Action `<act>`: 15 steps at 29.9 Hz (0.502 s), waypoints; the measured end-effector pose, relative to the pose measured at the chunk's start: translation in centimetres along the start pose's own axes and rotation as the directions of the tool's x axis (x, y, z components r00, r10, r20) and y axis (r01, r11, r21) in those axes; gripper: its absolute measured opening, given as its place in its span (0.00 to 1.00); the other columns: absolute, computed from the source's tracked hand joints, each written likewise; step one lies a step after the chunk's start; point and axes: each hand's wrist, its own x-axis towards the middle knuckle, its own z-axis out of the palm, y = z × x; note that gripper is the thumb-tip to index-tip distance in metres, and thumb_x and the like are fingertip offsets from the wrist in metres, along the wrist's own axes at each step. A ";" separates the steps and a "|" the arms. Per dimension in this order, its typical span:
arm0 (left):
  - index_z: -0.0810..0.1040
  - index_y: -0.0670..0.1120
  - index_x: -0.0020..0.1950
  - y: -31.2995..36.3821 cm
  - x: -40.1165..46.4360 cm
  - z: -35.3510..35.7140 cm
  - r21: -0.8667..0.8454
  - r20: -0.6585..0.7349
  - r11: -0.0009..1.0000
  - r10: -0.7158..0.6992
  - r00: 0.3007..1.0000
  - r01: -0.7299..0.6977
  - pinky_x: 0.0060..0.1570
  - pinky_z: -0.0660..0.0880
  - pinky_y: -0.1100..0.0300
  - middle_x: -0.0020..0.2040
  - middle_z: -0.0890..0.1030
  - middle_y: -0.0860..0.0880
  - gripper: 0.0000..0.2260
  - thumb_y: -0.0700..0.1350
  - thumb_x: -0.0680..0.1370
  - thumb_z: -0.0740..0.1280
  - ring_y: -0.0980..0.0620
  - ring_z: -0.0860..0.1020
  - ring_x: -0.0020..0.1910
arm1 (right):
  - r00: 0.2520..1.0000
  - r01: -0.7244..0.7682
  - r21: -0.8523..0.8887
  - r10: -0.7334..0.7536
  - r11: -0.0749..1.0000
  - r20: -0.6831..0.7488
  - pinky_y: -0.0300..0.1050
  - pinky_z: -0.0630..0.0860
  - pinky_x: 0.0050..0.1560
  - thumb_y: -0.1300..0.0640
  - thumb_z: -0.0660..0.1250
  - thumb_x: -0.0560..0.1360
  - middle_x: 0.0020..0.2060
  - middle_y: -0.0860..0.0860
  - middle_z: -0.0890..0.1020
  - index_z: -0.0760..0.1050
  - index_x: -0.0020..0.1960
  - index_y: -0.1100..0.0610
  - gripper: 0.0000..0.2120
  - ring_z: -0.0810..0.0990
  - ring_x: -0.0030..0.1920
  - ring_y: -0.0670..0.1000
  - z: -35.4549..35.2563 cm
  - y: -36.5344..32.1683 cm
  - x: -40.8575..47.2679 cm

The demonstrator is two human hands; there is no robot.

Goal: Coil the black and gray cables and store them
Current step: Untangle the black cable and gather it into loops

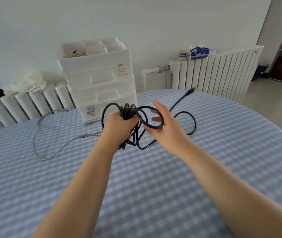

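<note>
Left hand [119, 127] clenched around black cable [130, 110] coils, right hand [162, 124] spread, loop over fingers

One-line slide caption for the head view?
Left hand grips coiled black cable, right hand feeds a loop; gray cable lies on checkered table.

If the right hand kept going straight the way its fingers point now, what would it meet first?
Probably the black cable itself: the right hand is open, fingers aimed up and left, with a loop already lying across them. Beyond that stands the white drawer unit, though depth is hard to judge from one view.
</note>
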 end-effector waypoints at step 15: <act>0.66 0.51 0.24 -0.6 -0.3 -0.4 -0.157 0.587 0.984 0.022 0.809 0.087 0.27 0.64 0.61 0.25 0.61 0.51 0.20 0.44 0.75 0.69 0.54 0.60 0.21 | 0.993 0.089 0.153 -0.075 0.984 -0.095 0.53 0.79 0.50 0.47 0.71 0.71 0.41 0.48 0.83 0.70 0.43 0.47 0.10 0.82 0.45 0.48 -2.5 -0.2 0.2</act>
